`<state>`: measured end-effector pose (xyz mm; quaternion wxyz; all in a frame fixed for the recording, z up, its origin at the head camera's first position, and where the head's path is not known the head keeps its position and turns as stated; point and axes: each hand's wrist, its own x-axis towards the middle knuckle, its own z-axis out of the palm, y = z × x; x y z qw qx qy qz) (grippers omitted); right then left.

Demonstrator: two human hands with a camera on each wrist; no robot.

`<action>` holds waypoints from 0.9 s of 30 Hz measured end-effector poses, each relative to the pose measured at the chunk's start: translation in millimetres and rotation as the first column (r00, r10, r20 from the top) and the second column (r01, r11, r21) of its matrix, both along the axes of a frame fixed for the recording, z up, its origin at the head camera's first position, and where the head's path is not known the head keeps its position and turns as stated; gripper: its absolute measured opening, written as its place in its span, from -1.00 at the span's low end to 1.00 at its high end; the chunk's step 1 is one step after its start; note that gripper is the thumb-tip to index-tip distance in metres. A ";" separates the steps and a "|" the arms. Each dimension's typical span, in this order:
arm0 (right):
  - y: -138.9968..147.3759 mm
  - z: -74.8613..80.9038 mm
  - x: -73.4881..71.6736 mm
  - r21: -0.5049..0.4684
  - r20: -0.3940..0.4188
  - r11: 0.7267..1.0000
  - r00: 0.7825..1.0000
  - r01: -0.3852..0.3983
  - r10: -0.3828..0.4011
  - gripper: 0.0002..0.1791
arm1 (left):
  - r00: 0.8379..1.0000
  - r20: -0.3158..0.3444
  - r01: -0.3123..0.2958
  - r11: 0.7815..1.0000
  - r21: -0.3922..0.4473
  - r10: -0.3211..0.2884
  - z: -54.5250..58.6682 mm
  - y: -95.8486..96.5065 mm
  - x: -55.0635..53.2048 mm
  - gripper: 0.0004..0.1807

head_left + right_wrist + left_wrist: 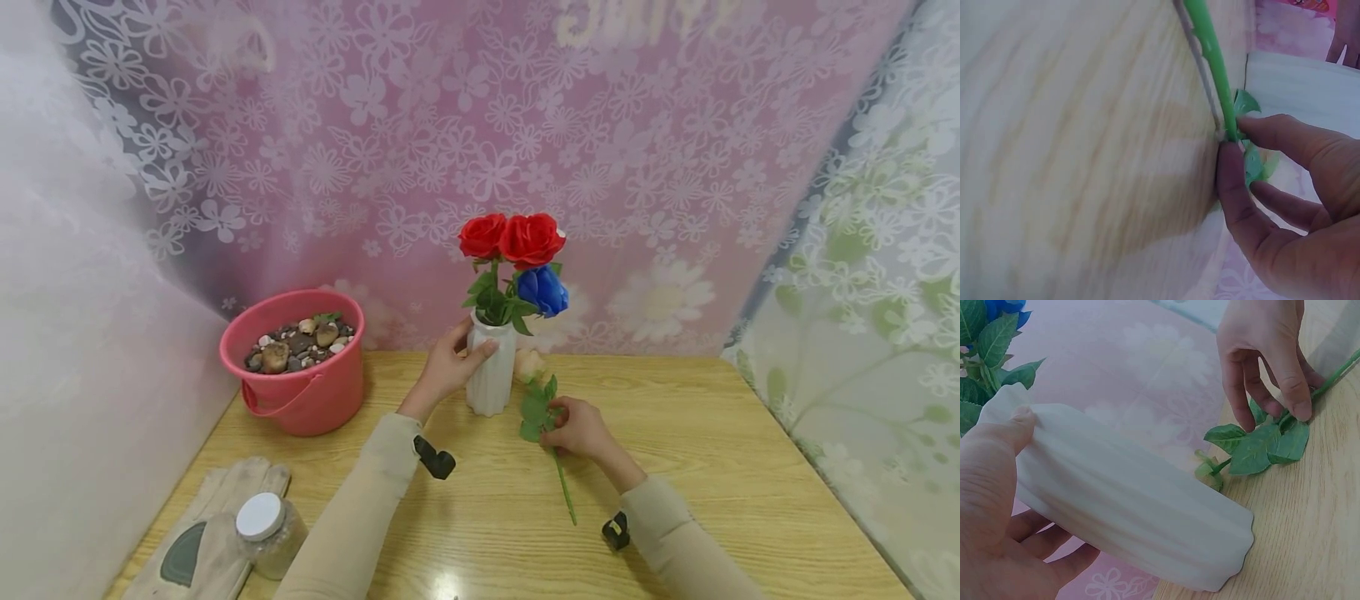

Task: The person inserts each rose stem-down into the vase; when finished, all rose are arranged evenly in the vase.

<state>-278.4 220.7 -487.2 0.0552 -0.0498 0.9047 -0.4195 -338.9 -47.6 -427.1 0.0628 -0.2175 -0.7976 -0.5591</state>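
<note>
A white ribbed vase [491,379] stands on the wooden table with two red roses [531,240] and a blue rose [544,291] in it. My left hand [448,367] grips the vase near its neck, thumb across the front; in the left wrist view the fingers pass behind the vase [1129,494]. To its right lies a pale cream rose [529,365] with green leaves. My right hand [581,432] pinches that flower's green stem [1213,56] just below the leaves, between thumb and fingers, close to the tabletop.
A pink bucket [315,398] filled with stones stands at the back left. Work gloves [206,533] lie at the front left, and a jar with a white lid [272,533] is beside them. Flower-patterned curtains [390,150] hang behind the table [690,442].
</note>
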 end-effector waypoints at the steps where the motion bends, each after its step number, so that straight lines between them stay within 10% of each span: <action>1: -0.2 0.0 0.5 0.003 -0.004 1.000 1.000 -0.009 0.009 -0.26 | 1.000 0.001 0.001 1.000 0.000 -0.001 0.1 0.0 0.4 -0.21; 17: 10.0 11.6 2.4 -0.275 0.148 0.959 0.989 0.062 -0.022 -0.18 | 1.000 0.028 0.000 1.000 -0.011 0.000 1.1 -0.1 0.9 -0.20; 27: 11.1 30.1 0.2 -0.425 0.073 0.904 0.997 0.057 -0.028 -0.32 | 1.000 0.019 -0.004 1.000 -0.005 0.004 0.1 -0.1 -0.4 -0.20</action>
